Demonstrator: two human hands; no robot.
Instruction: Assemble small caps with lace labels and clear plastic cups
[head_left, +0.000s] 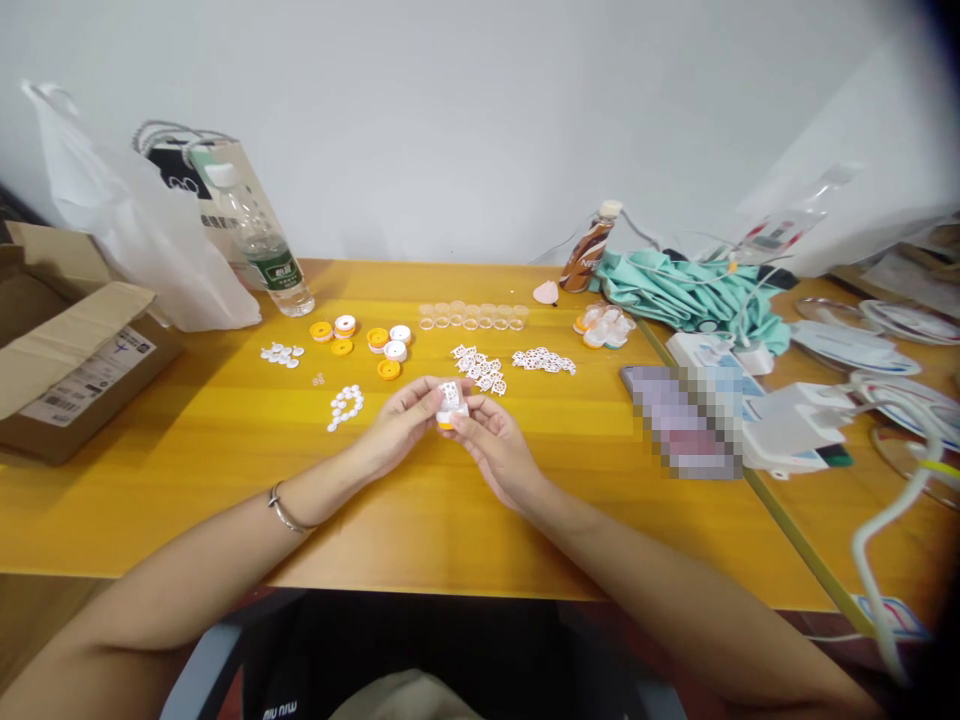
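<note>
Both our forearms reach forward over the yellow table (225,480), meeting where our left hand (401,420) and right hand (491,445) pinch one small white-and-orange part (451,403) between their fingertips, equally near each.

Box (71,350) left, cloth (686,295) right

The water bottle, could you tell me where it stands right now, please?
In the head view the water bottle stands at the far left of the table, near the wall, between the white bag and the orange caps.
</note>
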